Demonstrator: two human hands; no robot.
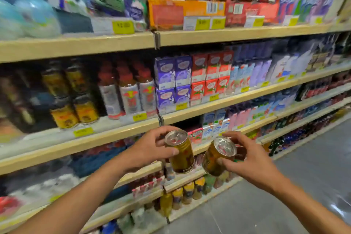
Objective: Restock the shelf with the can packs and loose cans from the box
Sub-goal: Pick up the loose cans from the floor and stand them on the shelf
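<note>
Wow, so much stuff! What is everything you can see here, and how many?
left can: one, gold-brown with silver top, in the left hand
right can: one, same colours, in the right hand
shelf cans: four clear, yellow, stacked two high, middle shelf, left
bottles: three, red caps, right of the shelf cans
purple cartons: four showing, purple, middle shelf
red cartons: about six, red, right of the purple cartons
orange boxes: two, orange, stacked on top shelf
price tags: many, yellow, shelf edges
shelves: several levels, beige, left and ahead
floor: one, grey, right
left hand: one, grips left can
right hand: one, grips right can
</note>
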